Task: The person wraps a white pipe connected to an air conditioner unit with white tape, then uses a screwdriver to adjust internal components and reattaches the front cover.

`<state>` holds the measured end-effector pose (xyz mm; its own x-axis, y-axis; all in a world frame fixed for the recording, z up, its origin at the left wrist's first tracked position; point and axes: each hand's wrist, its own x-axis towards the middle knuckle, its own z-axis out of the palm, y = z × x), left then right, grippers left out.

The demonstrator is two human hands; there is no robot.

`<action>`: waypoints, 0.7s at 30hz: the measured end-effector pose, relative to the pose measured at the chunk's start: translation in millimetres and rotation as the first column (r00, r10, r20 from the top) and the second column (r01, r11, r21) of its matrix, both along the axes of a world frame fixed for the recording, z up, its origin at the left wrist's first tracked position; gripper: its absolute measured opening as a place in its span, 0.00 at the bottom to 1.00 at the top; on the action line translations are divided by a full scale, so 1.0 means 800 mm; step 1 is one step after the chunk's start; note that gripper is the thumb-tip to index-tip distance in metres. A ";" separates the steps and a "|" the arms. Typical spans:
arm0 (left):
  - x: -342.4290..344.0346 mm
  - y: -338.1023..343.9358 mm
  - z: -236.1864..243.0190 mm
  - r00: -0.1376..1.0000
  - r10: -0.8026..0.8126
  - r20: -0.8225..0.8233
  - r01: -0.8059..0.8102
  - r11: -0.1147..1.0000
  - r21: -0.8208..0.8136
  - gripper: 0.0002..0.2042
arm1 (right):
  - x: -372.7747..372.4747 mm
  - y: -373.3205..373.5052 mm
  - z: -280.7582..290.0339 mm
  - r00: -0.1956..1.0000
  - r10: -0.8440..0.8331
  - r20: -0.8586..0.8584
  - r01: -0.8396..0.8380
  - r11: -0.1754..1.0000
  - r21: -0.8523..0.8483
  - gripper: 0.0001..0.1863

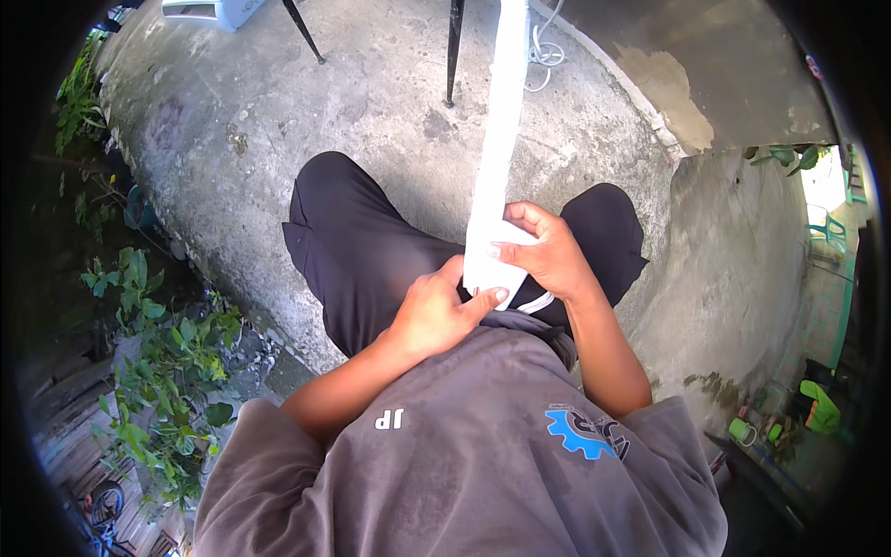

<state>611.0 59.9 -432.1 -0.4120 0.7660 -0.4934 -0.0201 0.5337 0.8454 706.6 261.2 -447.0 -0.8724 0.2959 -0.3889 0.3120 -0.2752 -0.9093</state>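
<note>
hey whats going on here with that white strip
A person seated on a concrete slab holds the near end of a long white strip over their lap. The right hand wraps around the end from the far side, and the left hand pinches its lower edge. The strip runs straight away from them, toward two dark metal legs on the slab.
</note>
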 end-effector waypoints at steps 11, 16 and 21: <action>0.018 -0.030 0.009 0.997 0.083 -0.009 -0.081 0.991 0.109 0.17 | 0.041 -0.014 -0.002 0.974 -0.201 -0.104 0.168 0.950 -0.263 0.34; 0.024 -0.029 -0.018 0.900 0.207 0.384 -0.255 0.964 0.079 0.10 | 0.058 -0.020 -0.007 0.978 -0.166 -0.125 0.179 0.978 0.106 0.32; 0.036 -0.028 -0.037 0.874 0.255 0.413 -0.339 0.929 0.145 0.08 | 0.073 -0.028 0.018 0.986 -0.035 -0.162 0.076 0.964 0.253 0.33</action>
